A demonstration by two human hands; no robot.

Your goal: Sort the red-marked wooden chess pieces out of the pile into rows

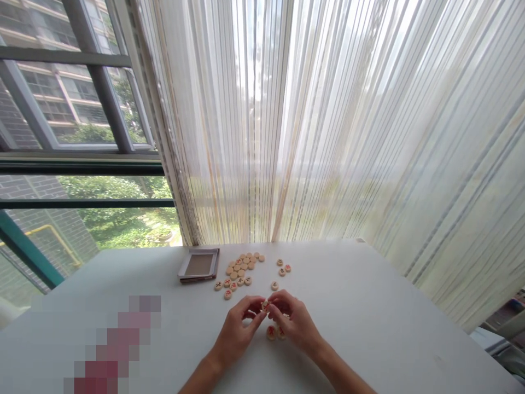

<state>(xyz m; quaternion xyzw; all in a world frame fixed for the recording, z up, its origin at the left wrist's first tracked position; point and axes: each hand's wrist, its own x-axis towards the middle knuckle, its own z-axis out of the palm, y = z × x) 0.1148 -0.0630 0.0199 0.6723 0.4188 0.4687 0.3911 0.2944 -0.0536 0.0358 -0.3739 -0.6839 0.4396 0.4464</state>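
Near the middle of the table, my left hand (239,324) and my right hand (296,322) meet, thumbs and fingertips pinched on one round wooden Chinese chess piece (266,306). Its marked face shows red, tilted towards me. Just below the fingers, a red-marked piece (271,332) lies on the table, with another red piece (281,332) beside it, partly behind my right hand. At least one more piece there is mostly hidden by that hand. Beyond my fingertips lies a piece with a dark mark (274,285).
Several blank-side-up pieces (241,267) lie bunched further back, with marked pieces (233,285) along their near side. A small group (281,272) sits to their right. An open shallow box (199,279) stands left of them. Striped string curtains (262,137) hang behind the white table (369,323).
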